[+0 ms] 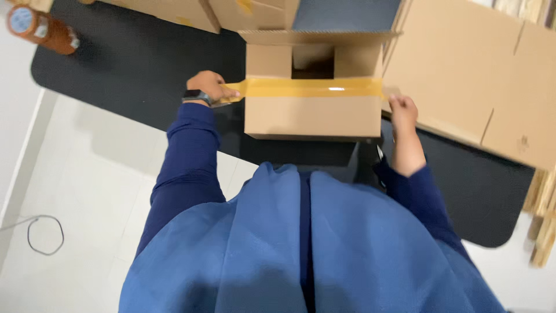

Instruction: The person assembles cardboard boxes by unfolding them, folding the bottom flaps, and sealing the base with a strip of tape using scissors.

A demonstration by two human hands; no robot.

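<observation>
Head view, looking straight down: a cardboard box (313, 98) stands on a black surface (133, 69) directly in front of the person, just beyond a blue garment that fills the lower part of the picture. The box's far flap is folded out, and a dark opening shows in its top between two inner flaps. A strip of yellowish-brown packing tape (313, 88) runs across the near upper edge of the box from side to side and sticks out past both corners.

The left hand (209, 87), with a dark watch at the wrist and a dark blue sleeve behind it, is clenched on the tape's left end just beside the box's left corner, pinching it between thumb and fingers. The right hand (402, 110) sits at the box's right corner with the fingers curled, touching the tape's right end where it passes the edge; whether it truly pinches the tape or only presses it cannot be told.

To the right, a large flattened cardboard sheet (475, 81) lies on the surface, just beside the box. More cardboard boxes (231, 13) lie at the far edge. At the upper left, a roll of brown tape (40, 28) rests near the surface's corner, well apart from the hands. A thin cable loop (45, 235) lies on the pale floor at the lower left.
</observation>
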